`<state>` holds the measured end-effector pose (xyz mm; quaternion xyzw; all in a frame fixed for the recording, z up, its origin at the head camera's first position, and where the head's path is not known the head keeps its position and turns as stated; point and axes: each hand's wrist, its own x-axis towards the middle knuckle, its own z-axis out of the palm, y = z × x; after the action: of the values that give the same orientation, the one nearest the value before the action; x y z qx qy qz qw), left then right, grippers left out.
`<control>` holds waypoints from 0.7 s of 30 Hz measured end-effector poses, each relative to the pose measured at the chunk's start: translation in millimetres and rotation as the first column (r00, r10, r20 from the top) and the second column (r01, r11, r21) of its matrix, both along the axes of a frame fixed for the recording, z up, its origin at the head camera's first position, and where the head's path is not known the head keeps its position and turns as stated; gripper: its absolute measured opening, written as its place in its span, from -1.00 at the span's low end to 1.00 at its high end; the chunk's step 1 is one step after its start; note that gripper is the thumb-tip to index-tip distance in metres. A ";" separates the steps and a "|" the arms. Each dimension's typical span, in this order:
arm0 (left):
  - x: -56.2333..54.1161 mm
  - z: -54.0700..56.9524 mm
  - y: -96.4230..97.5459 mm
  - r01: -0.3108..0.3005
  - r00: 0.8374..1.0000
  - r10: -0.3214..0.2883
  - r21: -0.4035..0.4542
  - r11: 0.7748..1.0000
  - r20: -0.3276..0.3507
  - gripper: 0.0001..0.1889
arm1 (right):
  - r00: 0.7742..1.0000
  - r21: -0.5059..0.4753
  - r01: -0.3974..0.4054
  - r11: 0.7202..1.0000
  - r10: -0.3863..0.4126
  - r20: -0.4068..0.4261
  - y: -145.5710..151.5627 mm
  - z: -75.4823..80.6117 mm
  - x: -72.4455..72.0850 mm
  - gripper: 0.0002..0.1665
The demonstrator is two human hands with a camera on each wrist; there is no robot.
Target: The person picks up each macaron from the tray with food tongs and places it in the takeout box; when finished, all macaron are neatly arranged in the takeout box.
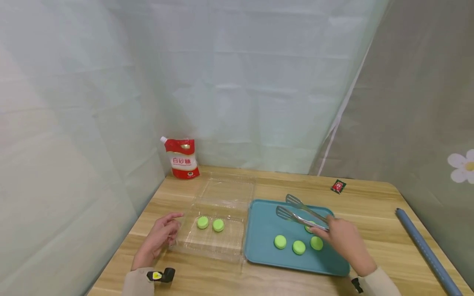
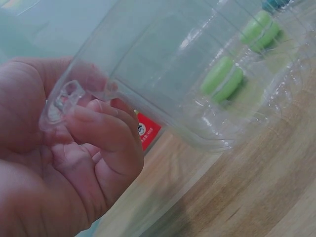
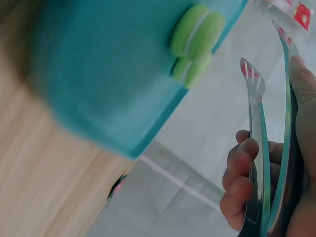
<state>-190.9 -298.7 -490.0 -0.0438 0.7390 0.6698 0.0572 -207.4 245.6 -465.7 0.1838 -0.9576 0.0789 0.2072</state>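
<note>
At the left, my left hand (image 1: 159, 235) grips the side rim of an opened clear plastic box (image 1: 231, 242), its fingers curled at the edge in the left wrist view. Two green macarons (image 1: 202, 222) sit side by side in the box's near half, and its lid (image 1: 229, 190) lies folded back behind. My right hand (image 1: 344, 237) holds metal tongs (image 3: 257, 148) over a blue tray (image 1: 262, 234). Their slotted tips are spread apart with nothing between them, pointing to the back left. Several more green macarons (image 1: 298, 247) lie on the tray, one partly hidden beneath the tongs.
A red and white pouch (image 1: 183, 160) stands at the back left corner of the wooden table (image 1: 274, 283). A small green and red packet (image 1: 338, 186) lies at the back right. Along the right edge runs a blue-grey rod (image 1: 426, 248). Cloth curtains (image 1: 240, 82) hang round the table.
</note>
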 end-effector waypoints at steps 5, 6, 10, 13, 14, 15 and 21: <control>-0.2 -1.5 -0.7 0.002 1.000 -0.002 0.014 1.000 0.005 -0.46 | 1.000 0.027 0.030 0.999 -0.030 0.003 15.0 -1.5 7.0 -0.40; 0.0 -1.9 -1.2 0.003 1.000 -0.003 0.019 1.000 0.005 -0.47 | 0.999 0.032 0.034 0.999 -0.034 0.002 17.5 -1.1 8.2 -0.40; 0.1 -1.9 -2.9 0.006 1.000 -0.006 0.020 1.000 0.001 -0.46 | 0.999 0.049 0.049 0.998 -0.049 0.004 25.2 3.0 13.0 -0.39; -0.9 -1.0 -3.1 0.004 1.000 -0.004 0.016 1.000 -0.001 -0.46 | 0.999 0.056 0.051 0.997 -0.051 -0.014 30.6 6.1 15.4 -0.35; -1.4 -0.8 -3.1 0.003 1.000 -0.003 0.018 1.000 0.000 -0.45 | 0.999 0.061 0.047 0.997 -0.046 -0.029 32.6 6.6 15.8 -0.34; -1.8 -0.7 -3.0 0.002 1.000 -0.002 0.021 1.000 0.003 -0.45 | 0.998 0.062 0.048 0.997 -0.045 -0.042 34.5 6.9 16.3 -0.32; -4.2 -1.3 -1.1 -0.005 1.000 0.004 0.023 1.000 0.021 -0.45 | 0.992 0.081 0.024 0.996 -0.014 -0.125 47.1 4.4 18.1 -0.29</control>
<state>-195.1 -299.8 -491.3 -0.0520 0.7306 0.6778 0.0640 -189.3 292.7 -461.3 0.1878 -0.9469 0.0258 0.2596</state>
